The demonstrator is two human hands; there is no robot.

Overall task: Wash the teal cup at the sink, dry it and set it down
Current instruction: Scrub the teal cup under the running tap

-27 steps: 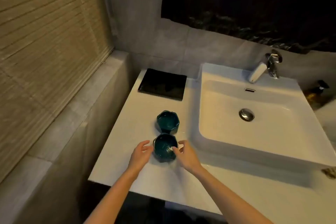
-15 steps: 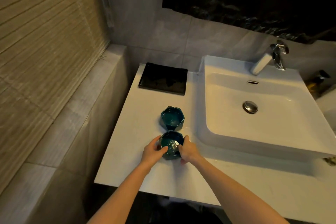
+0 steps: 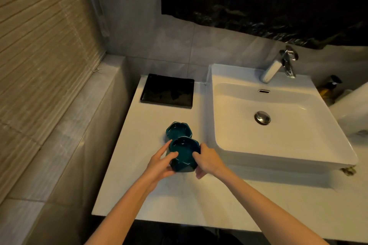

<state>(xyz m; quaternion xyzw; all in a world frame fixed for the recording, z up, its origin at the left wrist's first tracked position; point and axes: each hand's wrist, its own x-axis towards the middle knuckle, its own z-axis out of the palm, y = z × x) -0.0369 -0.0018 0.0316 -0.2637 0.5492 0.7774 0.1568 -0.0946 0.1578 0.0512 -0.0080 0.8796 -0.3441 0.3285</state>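
A faceted teal cup (image 3: 185, 153) is held between both hands just above the white counter (image 3: 139, 175), left of the sink. My left hand (image 3: 160, 162) grips its left side with the thumb over the rim. My right hand (image 3: 207, 161) clasps its right side. A second teal cup (image 3: 178, 129) stands on the counter just behind the held one, partly hidden by it. The white square sink basin (image 3: 278, 135) lies to the right, with a chrome tap (image 3: 278, 65) at its back and a metal drain plug (image 3: 262, 117).
A black rectangular tray (image 3: 167, 91) lies at the back of the counter. A tiled ledge and a slatted blind run along the left. A dark pump bottle (image 3: 329, 88) stands beyond the sink's right side, next to a white object (image 3: 354, 109).
Both hands have closed around the nearer teal cup and raised it slightly off the counter, tipping its mouth away. The view has shifted closer.
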